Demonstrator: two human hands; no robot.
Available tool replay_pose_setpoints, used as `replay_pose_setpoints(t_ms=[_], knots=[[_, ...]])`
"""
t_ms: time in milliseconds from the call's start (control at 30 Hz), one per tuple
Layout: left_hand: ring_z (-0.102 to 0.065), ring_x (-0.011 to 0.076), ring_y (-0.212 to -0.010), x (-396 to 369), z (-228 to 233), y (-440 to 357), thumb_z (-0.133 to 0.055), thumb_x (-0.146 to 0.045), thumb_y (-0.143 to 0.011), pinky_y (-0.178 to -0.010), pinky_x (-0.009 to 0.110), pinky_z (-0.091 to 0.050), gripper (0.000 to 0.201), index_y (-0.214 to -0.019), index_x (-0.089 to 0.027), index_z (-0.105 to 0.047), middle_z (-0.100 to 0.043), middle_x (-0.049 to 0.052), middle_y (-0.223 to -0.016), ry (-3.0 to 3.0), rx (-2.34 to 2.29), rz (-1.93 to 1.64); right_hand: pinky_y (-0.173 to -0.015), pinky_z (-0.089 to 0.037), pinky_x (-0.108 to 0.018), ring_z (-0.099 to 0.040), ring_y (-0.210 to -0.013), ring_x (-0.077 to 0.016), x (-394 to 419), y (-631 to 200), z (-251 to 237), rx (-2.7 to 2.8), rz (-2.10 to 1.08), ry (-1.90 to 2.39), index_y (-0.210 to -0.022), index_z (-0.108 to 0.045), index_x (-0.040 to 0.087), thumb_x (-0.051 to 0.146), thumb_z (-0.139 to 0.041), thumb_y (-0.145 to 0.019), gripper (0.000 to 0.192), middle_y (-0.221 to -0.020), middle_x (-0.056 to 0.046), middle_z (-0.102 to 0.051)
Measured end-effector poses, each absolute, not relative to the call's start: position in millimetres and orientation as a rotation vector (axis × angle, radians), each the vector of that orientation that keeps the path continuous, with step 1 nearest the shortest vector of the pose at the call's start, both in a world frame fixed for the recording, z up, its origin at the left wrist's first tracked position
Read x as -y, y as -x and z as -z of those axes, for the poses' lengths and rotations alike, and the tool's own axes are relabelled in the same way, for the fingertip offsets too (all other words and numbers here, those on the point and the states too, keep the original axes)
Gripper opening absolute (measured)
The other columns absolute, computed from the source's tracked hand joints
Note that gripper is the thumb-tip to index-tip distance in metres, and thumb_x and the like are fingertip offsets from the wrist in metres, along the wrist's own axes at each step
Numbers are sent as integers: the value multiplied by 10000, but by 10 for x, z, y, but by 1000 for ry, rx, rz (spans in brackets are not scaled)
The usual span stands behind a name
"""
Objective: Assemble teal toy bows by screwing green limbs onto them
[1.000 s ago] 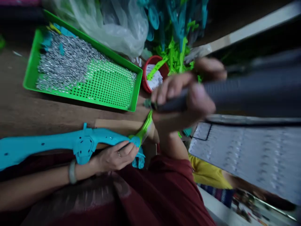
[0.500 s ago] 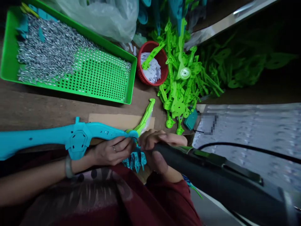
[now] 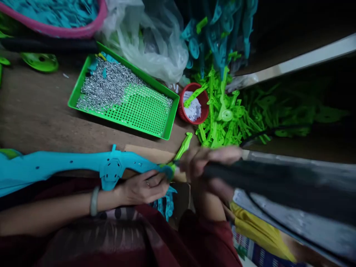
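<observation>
Left hand (image 3: pixel 143 187) gripping long blue plastic part (image 3: pixel 83 167) near green tip; right hand (image 3: pixel 207 165) clutching dark power tool (image 3: pixel 278 183), blurred, nose touching part's end.

Clothing: dark red garment, with short sleeves reaching the upper arms; forearms bare. A patterned panel with dark dots on a pale ground shows at the front of the garment. Left wrist: one smooth, pale grey-green bangle (image 3: pixel 94 201). Left hand (image 3: pixel 143 188): one thin ring on a finger. Right hand (image 3: pixel 207 167): blurred; no jewellery discernible.
</observation>
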State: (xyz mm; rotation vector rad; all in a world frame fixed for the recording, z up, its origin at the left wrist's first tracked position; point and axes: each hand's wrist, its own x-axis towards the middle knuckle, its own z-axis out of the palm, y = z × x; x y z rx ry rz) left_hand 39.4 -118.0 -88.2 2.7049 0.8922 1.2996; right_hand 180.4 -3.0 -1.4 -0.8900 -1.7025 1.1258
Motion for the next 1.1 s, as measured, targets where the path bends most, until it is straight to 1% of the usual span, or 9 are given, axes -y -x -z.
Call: replay_pose_setpoints(t_ms=[67,100,233,500,700,800,933,1000,1100], knots=[[-622,187,-1036,1166,847,-403,-604,-184,-922,-901,310,-550,206,-1085,-109,-707,-678,74,-1083,-2793,-931,-1263,-304,-318,-233,-309,-294,-101,-417,-1462,12,1510,-908,661,-1019,-499,416,504,-641,-775,296,-482,118,-309],[-625,186,-1034,1162,835,-405,-596,-198,-931,-907,301,-545,220,-1092,-95,-705,-681,84,-1078,-2824,-930,-1262,-326,-328,-234,-319,-319,-97,-639,-1275,48,1434,-784,639,-1016,-465,397,532,-624,-777,318,-521,110,-295],[-634,190,-1049,1178,838,-407,-543,-223,-959,-913,279,-537,260,-1103,-82,-708,-699,101,-1057,-2827,-917,-1294,-423,-393,-288,-404,-410,-120,-1253,-730,301,1370,-771,749,-1049,-437,321,591,-534,-813,372,-613,71,-293],[-617,228,-1112,1283,787,-422,-491,-247,-974,-916,304,-513,330,-1198,-86,-673,-661,139,-1217,-2904,-1022,-1107,-402,-377,-275,-389,-412,-109,-1300,-729,514,1405,-881,726,-1008,-431,316,537,-587,-807,337,-608,79,-337],[-633,254,-1108,1360,672,-488,-474,-222,-966,-922,318,-516,339,-1168,-57,-689,-682,143,-1207,-2930,-1119,-1020,-441,-411,-300,-418,-433,-116,-1327,-635,531,1465,-761,865,-1044,-409,301,696,-506,-801,473,-635,68,-328],[-661,258,-1075,1404,637,-539,-516,-238,-952,-880,295,-538,331,-1147,-46,-700,-718,133,-1130,-2988,-1238,-1018,-441,-391,-264,-405,-431,-93,-1186,-669,304,1396,-721,776,-988,-414,286,632,-502,-846,385,-637,73,-315],[-673,260,-1067,1452,620,-561,-555,-269,-934,-846,281,-548,346,-1140,-29,-698,-715,170,-1133,-3041,-1275,-964,-427,-391,-212,-382,-433,-71,-509,-1017,-186,1420,-879,642,-771,-451,254,325,-519,-866,137,-600,64,-320],[-676,259,-1059,1473,624,-551,-533,-258,-930,-862,297,-551,349,-1127,-25,-702,-710,180,-1146,-3027,-1226,-970,-400,-429,-232,-431,-428,-90,-42,-1248,-337,1476,-1036,714,-891,-533,275,307,-569,-852,62,-585,67,-384],[-683,240,-1011,1490,635,-527,-506,-226,-912,-895,324,-550,330,-1092,-45,-715,-715,161,-1138,-3005,-1112,-990,-395,-469,-276,-507,-457,-126,520,-1484,-320,1460,-1209,831,-1159,-517,296,319,-591,-845,323,-609,59,-474]])
